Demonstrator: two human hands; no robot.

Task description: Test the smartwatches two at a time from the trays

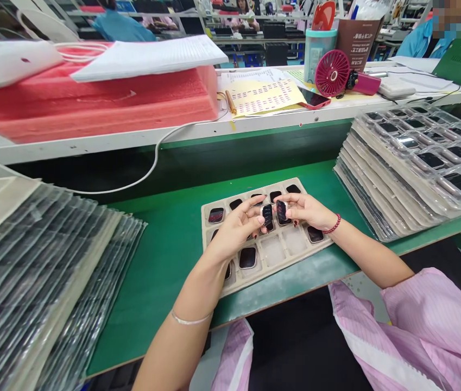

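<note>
My left hand [236, 225] pinches a smartwatch body [267, 217] with a dark glossy face, between thumb and fingers. In my right hand [305, 210] is a second smartwatch body [282, 212], tilted beside the first with a small gap between them. Both hands are over a beige compartment tray [208, 231] on the green bench. Several more dark-faced watch bodies, such as a watch body [248, 257] in the front row, lie in its pockets. Two pockets near the front middle hold nothing. My hands hide part of the tray's middle.
Stacked trays [63, 282] stand on the left, and a taller stack of filled trays [413, 163] on the right. A white shelf edge [181, 130] runs behind, carrying pink foam [132, 103], a small fan [332, 73] and a phone [315, 99]. A white cable [157, 155] hangs down.
</note>
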